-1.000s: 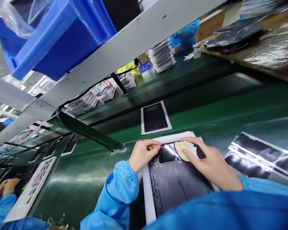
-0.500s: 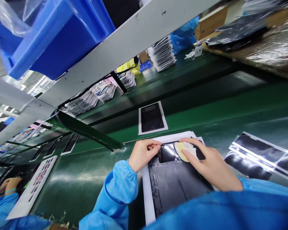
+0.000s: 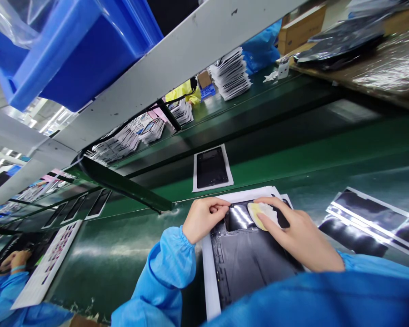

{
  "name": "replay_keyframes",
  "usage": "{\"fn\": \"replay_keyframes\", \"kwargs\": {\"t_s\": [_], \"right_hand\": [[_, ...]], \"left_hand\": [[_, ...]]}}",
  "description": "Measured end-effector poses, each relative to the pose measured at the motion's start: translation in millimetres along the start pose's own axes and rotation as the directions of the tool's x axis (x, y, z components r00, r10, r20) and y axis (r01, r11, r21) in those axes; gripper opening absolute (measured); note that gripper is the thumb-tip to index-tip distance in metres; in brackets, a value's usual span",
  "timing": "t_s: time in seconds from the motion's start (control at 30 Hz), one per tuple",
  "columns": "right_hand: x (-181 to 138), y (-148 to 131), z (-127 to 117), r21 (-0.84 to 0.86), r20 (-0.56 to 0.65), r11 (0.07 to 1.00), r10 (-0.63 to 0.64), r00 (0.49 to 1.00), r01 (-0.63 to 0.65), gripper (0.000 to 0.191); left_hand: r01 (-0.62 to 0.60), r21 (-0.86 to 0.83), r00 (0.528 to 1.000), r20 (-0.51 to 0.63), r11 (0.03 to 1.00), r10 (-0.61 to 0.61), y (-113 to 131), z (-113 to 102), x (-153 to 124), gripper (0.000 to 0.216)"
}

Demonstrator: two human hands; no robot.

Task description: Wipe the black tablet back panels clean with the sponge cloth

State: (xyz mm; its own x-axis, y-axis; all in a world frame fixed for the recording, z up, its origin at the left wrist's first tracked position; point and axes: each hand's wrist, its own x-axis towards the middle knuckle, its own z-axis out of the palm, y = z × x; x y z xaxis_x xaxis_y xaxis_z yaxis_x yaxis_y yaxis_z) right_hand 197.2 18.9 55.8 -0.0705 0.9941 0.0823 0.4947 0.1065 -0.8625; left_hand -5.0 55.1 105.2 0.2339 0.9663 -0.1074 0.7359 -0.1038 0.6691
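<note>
A dark tablet panel [image 3: 252,263] with small parts along its left edge lies on white sheets [image 3: 209,286] in front of me. Across its top end runs a glossy black strip [image 3: 237,218]. At that strip's upper left corner my left hand [image 3: 204,219] is closed in a pinch; what sits between its fingertips is too small to make out. My right hand [image 3: 301,236] grips a pale yellow and white pad [image 3: 264,215], pressed against the strip. The strip's right end shows beyond the pad. My blue sleeve covers the panel's lower part.
Beyond the bench edge, another black panel [image 3: 211,168] lies on a green belt. Glossy sheets [image 3: 368,222] lie at right. A green strut [image 3: 122,184] slants down at left; a blue bin [image 3: 85,50] hangs overhead. A co-worker's hands [image 3: 15,261] are far left.
The black panel on the green belt has shifted slightly left. My hands and the pad have hardly moved. At far left, the co-worker's hands have moved a little.
</note>
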Motion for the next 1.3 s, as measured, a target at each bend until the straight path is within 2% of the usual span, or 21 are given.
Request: {"fn": "replay_keyframes", "kwargs": {"t_s": [0.33, 0.67, 0.97, 1.07, 1.2, 1.27, 1.3], "right_hand": [[-1, 9, 5, -0.018, -0.023, 1.0, 0.024, 0.999, -0.024, 0.029], [0, 10, 7, -0.031, -0.042, 0.999, 0.039, 0.998, -0.041, 0.031], [-2, 12, 7, -0.051, -0.079, 0.998, 0.021, 0.997, -0.025, 0.031], [-2, 10, 7, -0.045, -0.056, 0.999, 0.027, 0.998, -0.03, 0.031], [-1, 7, 6, -0.046, -0.032, 0.997, 0.054, 0.998, -0.056, 0.031], [0, 6, 6, -0.036, -0.022, 0.997, 0.07, 0.997, -0.071, 0.032], [0, 6, 6, -0.031, -0.014, 0.997, 0.074, 0.997, -0.075, 0.032]], "left_hand": [[-0.111, 0.328, 0.993, -0.005, 0.938, 0.119, -2, -2, -4, 0.014], [-0.13, 0.316, 0.99, -0.013, 0.94, 0.142, -12, 1, -4, 0.014], [-0.125, 0.377, 0.991, -0.001, 0.918, 0.135, -7, 2, -8, 0.014], [-0.173, 0.525, 0.982, 0.03, 0.834, 0.185, -3, 5, -10, 0.019], [-0.231, 0.754, 0.96, 0.074, 0.614, 0.271, -2, 6, -16, 0.023], [-0.337, 0.774, 0.925, 0.167, 0.537, 0.34, -5, 4, -20, 0.024], [-0.41, 0.758, 0.894, 0.223, 0.508, 0.389, -7, 3, -23, 0.027]]}}
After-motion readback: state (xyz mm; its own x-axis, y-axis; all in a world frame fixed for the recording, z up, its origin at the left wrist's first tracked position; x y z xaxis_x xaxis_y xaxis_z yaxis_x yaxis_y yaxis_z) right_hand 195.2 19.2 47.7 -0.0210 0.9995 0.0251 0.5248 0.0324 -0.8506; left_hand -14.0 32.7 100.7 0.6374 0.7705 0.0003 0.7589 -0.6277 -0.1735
